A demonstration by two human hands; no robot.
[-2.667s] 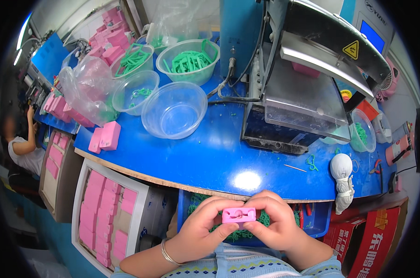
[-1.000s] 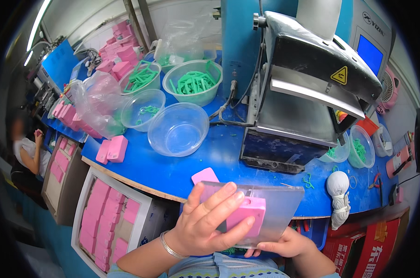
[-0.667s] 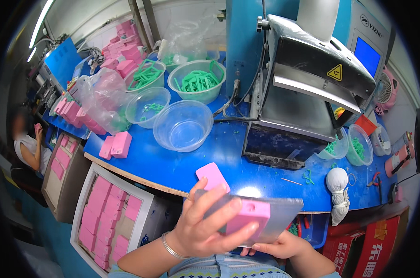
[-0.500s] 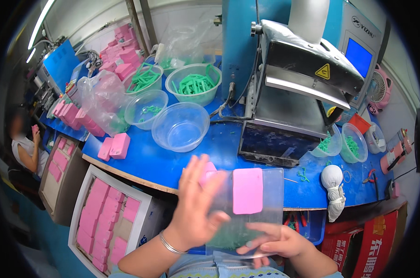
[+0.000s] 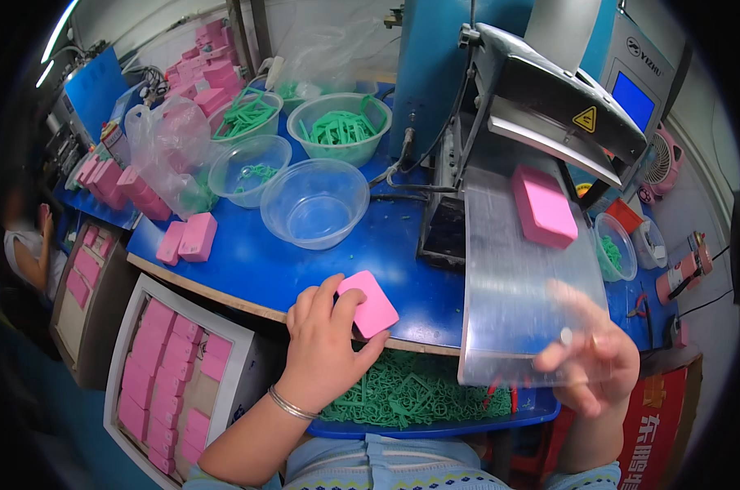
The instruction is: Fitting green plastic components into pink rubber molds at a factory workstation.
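Blue worktop (image 5: 398, 233) fills the middle of the head view, with clear plastic bowls toward the upper left and a press (image 5: 550, 86) standing at upper right. Below the worktop's front edge, at lower centre, sits a blue tray (image 5: 337, 429) of green scraps (image 5: 423, 390).

At the centre, the left hand (image 5: 325, 331) is closed around the near pink block (image 5: 370, 306), fingers over its left edge and thumb along its lower side; whether the block is lifted cannot be told.

At right, the right hand (image 5: 590, 355) is at the near edge of a clear plate (image 5: 497, 286), fingers loosely spread and blurred, so its grip is unclear. The far pink block (image 5: 546, 207) lies on the plate's far part, in front of the press's raised upper part.

As a judgement, good handling means keeping the plate level and guiding it slowly and squarely, so the loose block does not slide. Fingers should stay at the near edge, well clear of the press, while the left hand holds its block lightly by the sides.
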